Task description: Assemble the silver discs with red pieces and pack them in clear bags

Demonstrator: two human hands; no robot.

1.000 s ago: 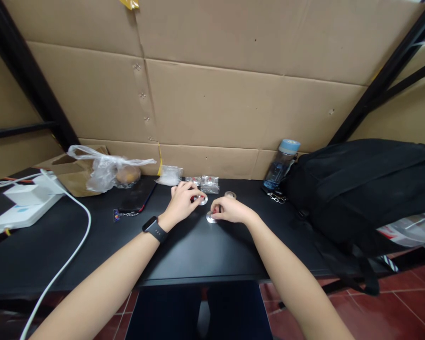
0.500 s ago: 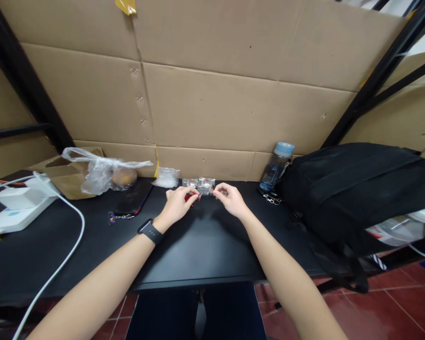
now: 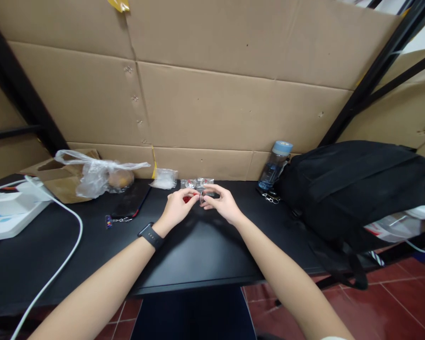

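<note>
My left hand point(image 3: 179, 208) is closed in a pinch over a small red object point(image 3: 187, 199), mostly covered by the fingers. Thumb and fingers of my right hand point(image 3: 221, 203) grip a thin, round, shiny disc point(image 3: 201, 198), seen nearly edge-on. The disc touches the left fingertips; whether it is joined to the red object I cannot tell. Just beyond the hands, small clear packets point(image 3: 189, 183) with red marks lie on the black table point(image 3: 205, 255). A dark watch point(image 3: 151, 235) is on my left wrist.
Left of the hands are a clear bag of white material point(image 3: 165, 179), a phone point(image 3: 131, 202), a tied plastic bag point(image 3: 92, 174) and a white power strip point(image 3: 21, 212) with a cable. To the right stand a blue-capped bottle point(image 3: 274, 165) and a black backpack point(image 3: 354, 189). Cardboard point(image 3: 205, 108) closes the back.
My right hand has moved left, from apart to meeting the left hand, and its fingers now grip the disc. The left hand stays nearly in place. The view has shifted slightly.
</note>
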